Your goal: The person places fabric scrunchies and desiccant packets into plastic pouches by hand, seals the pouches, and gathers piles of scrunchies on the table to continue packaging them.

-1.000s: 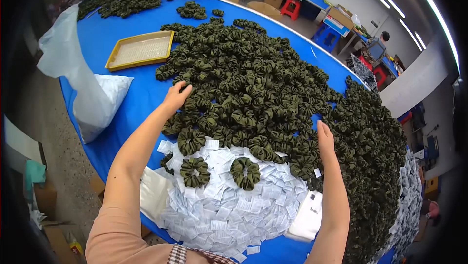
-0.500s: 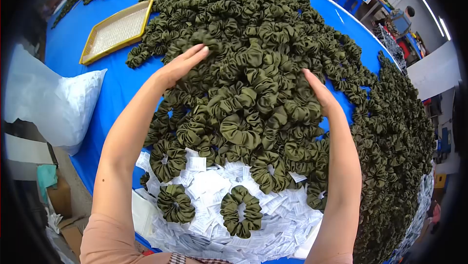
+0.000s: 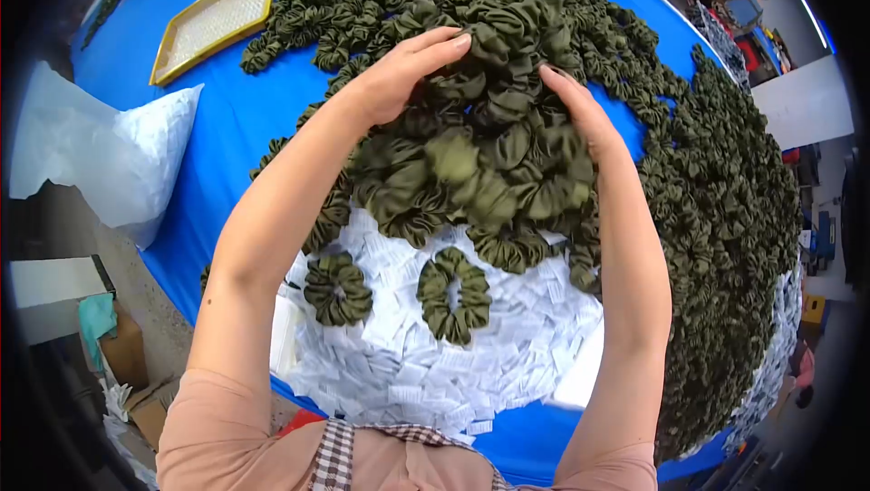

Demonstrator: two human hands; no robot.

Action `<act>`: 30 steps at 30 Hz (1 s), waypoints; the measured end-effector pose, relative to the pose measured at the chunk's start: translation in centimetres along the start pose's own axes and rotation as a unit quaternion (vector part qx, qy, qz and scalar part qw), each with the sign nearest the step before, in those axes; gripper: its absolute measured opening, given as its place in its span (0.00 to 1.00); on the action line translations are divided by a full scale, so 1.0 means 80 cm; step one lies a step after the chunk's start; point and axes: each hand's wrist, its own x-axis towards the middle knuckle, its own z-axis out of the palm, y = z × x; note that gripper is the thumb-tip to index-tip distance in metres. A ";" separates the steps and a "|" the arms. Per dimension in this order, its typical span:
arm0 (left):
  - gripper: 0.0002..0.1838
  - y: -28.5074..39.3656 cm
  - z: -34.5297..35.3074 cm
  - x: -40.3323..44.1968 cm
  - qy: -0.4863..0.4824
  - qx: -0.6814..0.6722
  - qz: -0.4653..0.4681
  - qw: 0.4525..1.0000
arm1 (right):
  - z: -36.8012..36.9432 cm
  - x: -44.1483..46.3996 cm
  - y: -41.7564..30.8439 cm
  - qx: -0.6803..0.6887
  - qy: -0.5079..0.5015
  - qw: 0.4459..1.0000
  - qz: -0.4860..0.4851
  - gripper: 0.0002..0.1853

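Note:
Dark green scrunchies [image 3: 507,120] are heaped high between my two hands. My left hand [image 3: 399,74] lies against the upper left of the heap, fingers stretched out. On its right side my right hand [image 3: 580,110] touches the heap, its fingers extended as well. Some scrunchies at the front of the heap are blurred. Below them, a single scrunchie [image 3: 338,289] and another one [image 3: 453,295] lie side by side on a layer of small white printed labels [image 3: 426,364].
A yellow-rimmed tray [image 3: 217,24] and a white plastic bag [image 3: 149,151] are on the blue table [image 3: 245,124] at the left. More scrunchies [image 3: 716,264] cover the right side. A stack of white packets [image 3: 580,373] sits near my right forearm. Cardboard boxes [image 3: 122,346] stand at lower left.
Both hands have moved inward around the heap, and scrunchies between them are bunched up and shifted toward me. The camera view has tilted down and come closer to the table.

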 end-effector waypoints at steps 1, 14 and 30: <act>0.39 0.020 0.008 -0.021 -0.005 0.012 0.034 0.999 | 0.006 -0.021 -0.013 -0.008 0.003 1.000 -0.013 0.30; 0.27 0.006 0.087 -0.307 -0.085 0.345 0.203 0.912 | 0.110 -0.313 0.097 -0.303 0.106 0.895 -0.309 0.34; 0.30 0.087 -0.062 -0.146 -0.132 0.244 0.049 0.960 | -0.061 -0.110 0.053 -0.151 0.232 0.951 -0.140 0.28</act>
